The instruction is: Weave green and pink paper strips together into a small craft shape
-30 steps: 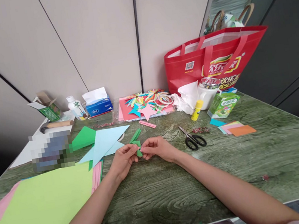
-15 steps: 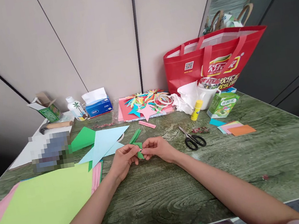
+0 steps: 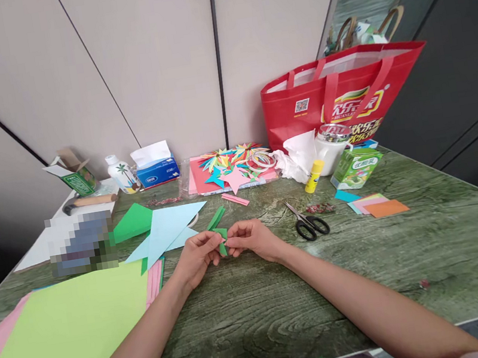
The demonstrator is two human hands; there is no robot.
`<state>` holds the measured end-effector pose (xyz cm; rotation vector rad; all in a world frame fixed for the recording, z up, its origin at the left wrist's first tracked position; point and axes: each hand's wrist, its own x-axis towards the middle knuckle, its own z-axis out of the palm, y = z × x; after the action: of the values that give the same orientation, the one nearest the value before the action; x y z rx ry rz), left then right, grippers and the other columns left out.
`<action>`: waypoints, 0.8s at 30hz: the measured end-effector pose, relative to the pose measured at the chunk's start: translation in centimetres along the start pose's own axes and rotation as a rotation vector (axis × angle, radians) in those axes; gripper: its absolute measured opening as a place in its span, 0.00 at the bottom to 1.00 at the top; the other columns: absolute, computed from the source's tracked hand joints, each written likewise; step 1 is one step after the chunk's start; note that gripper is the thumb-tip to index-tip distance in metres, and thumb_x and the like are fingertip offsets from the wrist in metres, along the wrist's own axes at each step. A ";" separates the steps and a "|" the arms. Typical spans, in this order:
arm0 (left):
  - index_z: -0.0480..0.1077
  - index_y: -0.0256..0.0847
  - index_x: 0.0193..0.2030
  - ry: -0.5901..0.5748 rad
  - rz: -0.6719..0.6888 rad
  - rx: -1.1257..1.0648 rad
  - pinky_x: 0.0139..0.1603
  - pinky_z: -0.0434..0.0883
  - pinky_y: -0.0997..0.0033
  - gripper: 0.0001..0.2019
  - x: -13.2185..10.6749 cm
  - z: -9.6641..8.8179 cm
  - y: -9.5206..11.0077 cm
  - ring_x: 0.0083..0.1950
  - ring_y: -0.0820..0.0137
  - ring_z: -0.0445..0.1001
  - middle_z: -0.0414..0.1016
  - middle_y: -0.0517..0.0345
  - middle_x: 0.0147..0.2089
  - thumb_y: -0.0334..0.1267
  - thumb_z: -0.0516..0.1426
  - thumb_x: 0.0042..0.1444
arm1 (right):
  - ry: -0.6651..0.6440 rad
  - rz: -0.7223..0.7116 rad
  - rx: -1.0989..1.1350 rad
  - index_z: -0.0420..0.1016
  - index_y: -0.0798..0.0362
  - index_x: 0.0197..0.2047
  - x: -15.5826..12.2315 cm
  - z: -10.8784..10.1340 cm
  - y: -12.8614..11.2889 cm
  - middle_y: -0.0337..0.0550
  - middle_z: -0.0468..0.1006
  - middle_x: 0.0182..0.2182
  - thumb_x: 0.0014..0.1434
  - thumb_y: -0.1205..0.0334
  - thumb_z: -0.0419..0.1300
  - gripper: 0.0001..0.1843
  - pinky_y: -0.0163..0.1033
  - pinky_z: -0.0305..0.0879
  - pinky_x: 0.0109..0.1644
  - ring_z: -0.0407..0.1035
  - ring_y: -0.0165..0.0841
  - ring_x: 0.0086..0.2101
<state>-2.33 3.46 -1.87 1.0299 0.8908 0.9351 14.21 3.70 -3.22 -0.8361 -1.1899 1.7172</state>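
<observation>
Between both hands, over the middle of the table, is a small piece of green folded paper [image 3: 221, 232]. My left hand [image 3: 199, 256] pinches its left side between thumb and fingers. From the right, my right hand [image 3: 253, 239] grips the same piece, its fingers curled. Part of the paper is covered by my fingertips, so its full shape is hidden. Just behind my hands lie green paper strips [image 3: 216, 216]. A folded pink strip [image 3: 235, 199] rests farther back. To the right of my right hand lie black-handled scissors [image 3: 310, 226].
Light blue paper [image 3: 169, 226] and large yellow-green sheets [image 3: 73, 332] lie at left. Behind stand a tissue box [image 3: 159, 172], a glue stick [image 3: 315, 176], a white mug [image 3: 329, 149], a green carton [image 3: 356, 169] and a red bag [image 3: 300, 108]. Small coloured sheets [image 3: 389, 208] lie right.
Both hands stay in the same place on the green paper. The paper has shifted very slightly between the fingers; everything else is still.
</observation>
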 end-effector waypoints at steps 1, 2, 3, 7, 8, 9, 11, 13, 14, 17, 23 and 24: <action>0.71 0.35 0.25 -0.004 0.001 -0.001 0.16 0.59 0.80 0.11 0.0 0.0 0.0 0.18 0.80 0.63 0.68 0.61 0.20 0.41 0.63 0.43 | 0.000 -0.006 -0.003 0.71 0.58 0.28 0.0 0.1 0.0 0.37 0.75 0.20 0.39 0.57 0.68 0.16 0.32 0.70 0.28 0.70 0.26 0.21; 0.71 0.35 0.25 -0.006 0.003 0.000 0.16 0.59 0.80 0.11 0.0 -0.1 0.0 0.18 0.80 0.63 0.69 0.61 0.20 0.41 0.63 0.43 | 0.001 -0.012 -0.009 0.70 0.57 0.28 -0.1 0.1 0.1 0.37 0.75 0.20 0.40 0.57 0.67 0.16 0.32 0.70 0.28 0.70 0.26 0.22; 0.71 0.35 0.25 -0.006 0.005 0.003 0.17 0.59 0.80 0.11 0.0 -0.1 0.0 0.18 0.80 0.63 0.69 0.61 0.20 0.41 0.63 0.43 | 0.003 -0.020 -0.017 0.70 0.57 0.28 -0.1 0.2 0.1 0.37 0.75 0.20 0.40 0.56 0.67 0.16 0.33 0.70 0.28 0.70 0.26 0.21; 0.71 0.34 0.25 0.020 0.022 0.046 0.16 0.59 0.79 0.12 0.0 0.2 0.0 0.17 0.79 0.63 0.69 0.60 0.20 0.43 0.63 0.42 | 0.037 -0.071 -0.075 0.68 0.56 0.28 -0.1 0.6 0.5 0.35 0.74 0.19 0.42 0.55 0.66 0.15 0.34 0.70 0.27 0.70 0.27 0.21; 0.71 0.34 0.25 0.037 0.038 0.069 0.16 0.60 0.79 0.12 -0.1 0.4 0.0 0.17 0.79 0.63 0.69 0.60 0.20 0.43 0.63 0.42 | 0.056 -0.088 -0.099 0.67 0.55 0.27 -0.1 0.7 0.6 0.34 0.74 0.20 0.42 0.54 0.65 0.15 0.34 0.69 0.26 0.70 0.27 0.20; 0.71 0.34 0.25 0.062 0.061 0.099 0.16 0.60 0.78 0.13 -0.1 0.5 0.0 0.17 0.78 0.64 0.69 0.60 0.20 0.44 0.63 0.42 | 0.077 -0.102 -0.123 0.67 0.55 0.27 -0.1 0.8 0.8 0.34 0.73 0.20 0.42 0.54 0.65 0.15 0.34 0.69 0.26 0.69 0.27 0.20; 0.71 0.34 0.24 0.129 0.115 0.181 0.17 0.61 0.77 0.13 -0.1 0.8 -0.1 0.16 0.77 0.64 0.70 0.60 0.20 0.45 0.62 0.42 | 0.110 -0.116 -0.153 0.66 0.55 0.27 0.0 0.8 1.0 0.35 0.73 0.20 0.42 0.54 0.65 0.15 0.34 0.69 0.24 0.69 0.27 0.19; 0.71 0.35 0.24 0.191 0.161 0.262 0.17 0.62 0.77 0.13 -0.2 0.9 -0.2 0.16 0.77 0.65 0.70 0.60 0.20 0.45 0.61 0.44 | 0.122 -0.111 -0.142 0.67 0.55 0.28 0.0 0.8 1.0 0.35 0.73 0.21 0.42 0.54 0.65 0.15 0.34 0.69 0.25 0.69 0.28 0.20; 0.71 0.35 0.23 0.212 0.180 0.294 0.17 0.62 0.77 0.13 -0.2 0.9 -0.3 0.16 0.77 0.65 0.70 0.60 0.19 0.45 0.61 0.44 | 0.120 -0.106 -0.127 0.67 0.55 0.28 0.0 0.7 1.0 0.35 0.73 0.21 0.42 0.54 0.65 0.16 0.35 0.70 0.25 0.69 0.27 0.20; 0.71 0.36 0.24 0.251 0.229 0.352 0.17 0.60 0.77 0.12 -0.2 0.8 -0.4 0.16 0.77 0.63 0.69 0.61 0.18 0.44 0.61 0.44 | 0.092 -0.100 -0.107 0.68 0.56 0.28 0.0 0.7 0.7 0.36 0.74 0.23 0.42 0.53 0.65 0.16 0.36 0.71 0.29 0.70 0.27 0.22; 0.71 0.36 0.25 0.292 0.249 0.376 0.18 0.61 0.78 0.09 -0.1 0.7 -0.8 0.16 0.77 0.64 0.70 0.62 0.18 0.41 0.61 0.44 | 0.097 -0.129 -0.122 0.69 0.56 0.31 0.0 0.7 0.9 0.36 0.74 0.23 0.37 0.56 0.68 0.19 0.36 0.70 0.30 0.70 0.28 0.24; 0.71 0.37 0.25 0.291 0.246 0.374 0.18 0.61 0.78 0.09 -0.1 0.8 -0.9 0.16 0.76 0.65 0.70 0.62 0.18 0.41 0.61 0.44 | 0.111 -0.127 -0.118 0.69 0.56 0.31 0.0 0.7 1.1 0.36 0.73 0.22 0.37 0.56 0.69 0.19 0.36 0.70 0.30 0.70 0.28 0.23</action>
<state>-1.49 2.90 -2.47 1.3669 1.2318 1.1721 13.26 3.25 -4.00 -0.8950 -1.2510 1.4910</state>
